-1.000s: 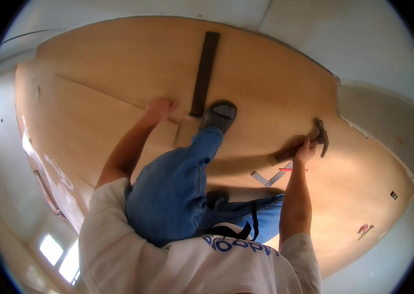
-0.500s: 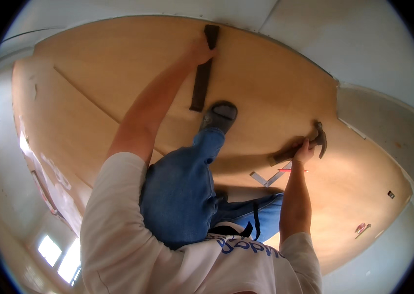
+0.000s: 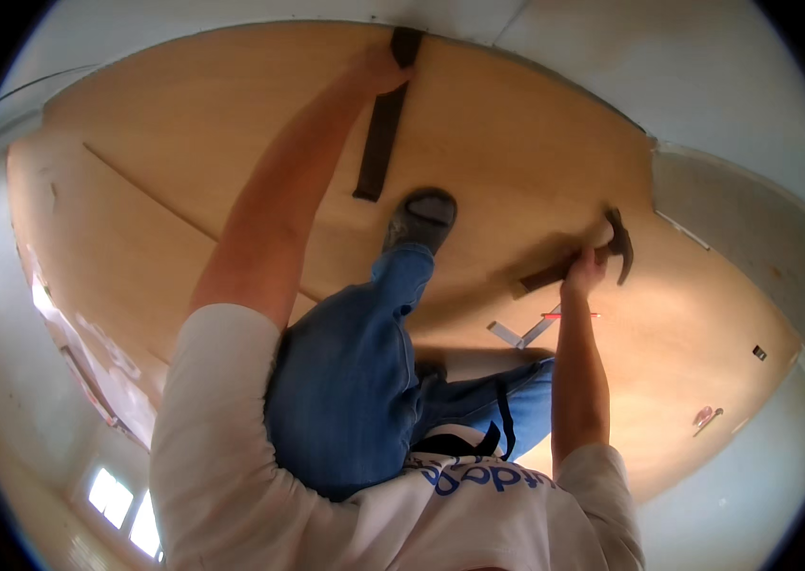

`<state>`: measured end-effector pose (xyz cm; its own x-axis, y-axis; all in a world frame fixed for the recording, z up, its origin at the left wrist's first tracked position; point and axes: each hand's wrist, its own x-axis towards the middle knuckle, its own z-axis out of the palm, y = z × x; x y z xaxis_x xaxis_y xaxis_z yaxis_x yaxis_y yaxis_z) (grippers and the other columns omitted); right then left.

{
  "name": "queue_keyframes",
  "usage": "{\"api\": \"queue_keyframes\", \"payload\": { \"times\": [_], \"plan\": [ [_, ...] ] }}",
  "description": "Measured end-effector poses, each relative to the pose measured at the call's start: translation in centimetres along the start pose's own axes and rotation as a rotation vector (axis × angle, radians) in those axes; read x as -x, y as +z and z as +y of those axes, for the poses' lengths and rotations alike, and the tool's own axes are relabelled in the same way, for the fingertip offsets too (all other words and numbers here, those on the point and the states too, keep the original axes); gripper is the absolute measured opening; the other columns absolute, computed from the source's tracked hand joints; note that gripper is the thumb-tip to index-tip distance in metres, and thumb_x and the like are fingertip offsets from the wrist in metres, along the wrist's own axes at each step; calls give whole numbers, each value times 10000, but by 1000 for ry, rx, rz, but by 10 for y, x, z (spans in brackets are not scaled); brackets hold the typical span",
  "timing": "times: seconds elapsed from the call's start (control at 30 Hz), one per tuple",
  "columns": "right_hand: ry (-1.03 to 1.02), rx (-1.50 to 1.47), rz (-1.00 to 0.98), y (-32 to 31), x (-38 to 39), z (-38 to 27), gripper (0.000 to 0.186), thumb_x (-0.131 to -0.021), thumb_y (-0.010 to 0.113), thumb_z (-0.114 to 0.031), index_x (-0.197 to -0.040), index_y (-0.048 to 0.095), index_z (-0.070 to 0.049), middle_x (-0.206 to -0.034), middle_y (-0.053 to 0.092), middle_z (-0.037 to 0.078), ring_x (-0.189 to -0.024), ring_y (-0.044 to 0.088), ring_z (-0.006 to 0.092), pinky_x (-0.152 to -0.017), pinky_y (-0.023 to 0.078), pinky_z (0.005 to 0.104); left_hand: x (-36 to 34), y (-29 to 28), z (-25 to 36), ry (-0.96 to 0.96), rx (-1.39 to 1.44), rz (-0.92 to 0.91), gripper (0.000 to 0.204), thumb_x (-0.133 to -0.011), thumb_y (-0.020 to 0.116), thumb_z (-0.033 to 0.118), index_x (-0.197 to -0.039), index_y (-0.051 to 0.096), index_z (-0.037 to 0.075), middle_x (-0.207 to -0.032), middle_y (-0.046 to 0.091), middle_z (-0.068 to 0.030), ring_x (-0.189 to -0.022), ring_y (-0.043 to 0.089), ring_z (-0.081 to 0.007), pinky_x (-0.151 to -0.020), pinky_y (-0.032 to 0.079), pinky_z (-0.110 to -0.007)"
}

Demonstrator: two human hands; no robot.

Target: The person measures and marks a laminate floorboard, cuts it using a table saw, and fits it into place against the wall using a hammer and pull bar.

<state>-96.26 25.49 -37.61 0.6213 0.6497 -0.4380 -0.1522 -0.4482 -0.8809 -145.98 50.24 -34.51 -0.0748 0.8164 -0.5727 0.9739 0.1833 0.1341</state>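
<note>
My left hand (image 3: 381,73) reaches forward and is closed around a long, dark flat pull bar (image 3: 381,143). The bar lies along the wood-toned floor, its far end at the wall edge. In my right hand (image 3: 584,274) is a claw hammer (image 3: 619,246), gripped close below its head. The hammer's dark handle points back to the left, low over the floor, and part of it is hidden by my fingers. Near my right wrist lie a metal square (image 3: 537,331) and a red pencil (image 3: 571,315), partly covered by my forearm.
My shod foot (image 3: 421,219) stands between my hands. A long seam (image 3: 150,198) crosses the floor at left. Small tools (image 3: 707,417) and a small dark object (image 3: 759,352) lie at right. Pale walls bound the floor, and torn pinkish sheeting (image 3: 102,352) edges the left.
The view has shifted slightly. My left hand has pushed the pull bar a little farther, its far end now closer to the wall. The hammer has moved slightly forward in my right hand.
</note>
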Motion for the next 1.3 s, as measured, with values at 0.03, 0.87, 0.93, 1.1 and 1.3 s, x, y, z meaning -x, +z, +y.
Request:
{"api": "queue_keyframes", "payload": {
  "times": [0.03,0.87,0.93,1.1,1.3],
  "plan": [
    [82,104,-82,21,15,-14,123,-953,666,-141,-1005,615,-42,-748,635,50,-606,625,171,-555,533,313,1,8,-4,-14,-5,35,915,-900,593,707,-1425,525,-40,-1339,634,-259,-1234,628,-397,-1025,512,-494],
    [202,982,-1291,252,176,-57,449,-935,622,-239,-1225,509,84,-878,721,264,-660,738,316,-626,610,414,8,7,-1,-55,-84,0,944,-930,538,726,-1507,451,-16,-1505,520,-219,-1362,542,-374,-1094,471,-494],
    [181,881,-1260,240,172,-56,425,-937,634,-233,-1217,513,64,-844,717,232,-637,729,293,-592,597,413,2,4,-4,-48,-60,1,954,-911,561,727,-1479,481,-35,-1459,558,-235,-1335,561,-381,-1083,478,-485],
    [142,659,-957,167,124,-48,210,-949,620,-166,-1100,539,-45,-762,643,111,-555,637,190,-498,514,357,19,-10,8,-45,80,26,939,-855,625,706,-1384,569,-68,-1308,662,-250,-1235,629,-391,-1038,506,-476],
    [-53,480,-635,43,21,-18,174,-992,646,-176,-978,494,-93,-663,523,12,-455,501,107,-392,405,280,46,17,-36,-72,222,255,816,-833,688,636,-1261,643,-58,-1239,678,-253,-1184,649,-378,-974,540,-475]
  ]
}}
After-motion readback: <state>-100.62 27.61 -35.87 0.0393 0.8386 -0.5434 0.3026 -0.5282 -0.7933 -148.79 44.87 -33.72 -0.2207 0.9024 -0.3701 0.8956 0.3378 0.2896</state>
